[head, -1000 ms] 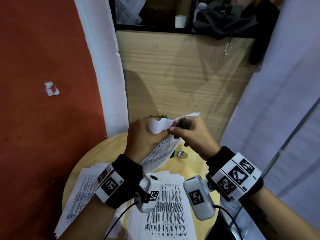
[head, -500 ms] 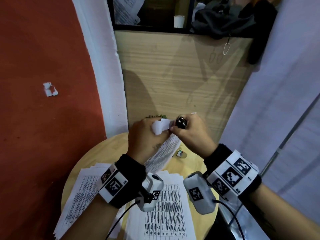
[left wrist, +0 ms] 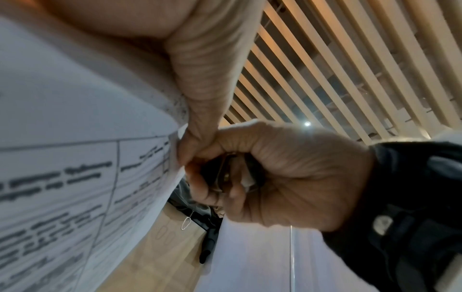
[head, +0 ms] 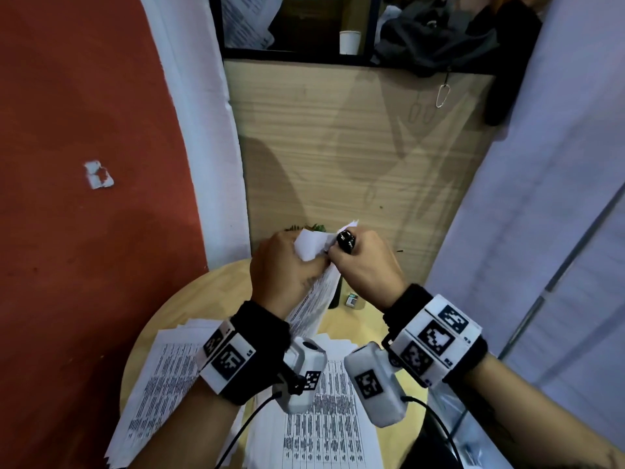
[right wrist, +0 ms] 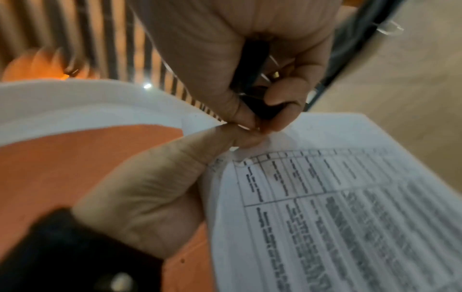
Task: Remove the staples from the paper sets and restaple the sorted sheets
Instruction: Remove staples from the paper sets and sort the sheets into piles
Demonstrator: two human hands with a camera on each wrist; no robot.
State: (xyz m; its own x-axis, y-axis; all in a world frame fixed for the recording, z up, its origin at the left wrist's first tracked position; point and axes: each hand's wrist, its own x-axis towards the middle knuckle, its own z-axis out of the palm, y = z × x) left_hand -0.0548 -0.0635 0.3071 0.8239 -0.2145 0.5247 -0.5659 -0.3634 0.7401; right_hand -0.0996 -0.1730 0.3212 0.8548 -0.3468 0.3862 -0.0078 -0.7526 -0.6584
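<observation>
A stapled paper set (head: 314,299) of printed tables hangs from my left hand (head: 301,262), which pinches it near the top corner with the top sheet's corner folded back. My right hand (head: 341,253) grips a black staple remover (head: 345,241) and holds its tip at that same corner, against my left thumb. In the right wrist view the staple remover (right wrist: 260,106) meets the left thumb (right wrist: 225,138) at the corner of the paper set (right wrist: 350,197). In the left wrist view the staple remover (left wrist: 225,173) shows inside the curled right hand (left wrist: 287,177). The staple itself is hidden.
Below my wrists a round wooden table (head: 209,292) carries two piles of printed sheets (head: 162,384) (head: 321,431). A small staple box (head: 352,300) and a dark object (head: 334,296) sit at its far side. A red wall is at the left, a wood panel behind.
Both hands have drawn closer together at the corner and risen slightly. The paper's far corner, which stuck out to the right before, now shows much less.
</observation>
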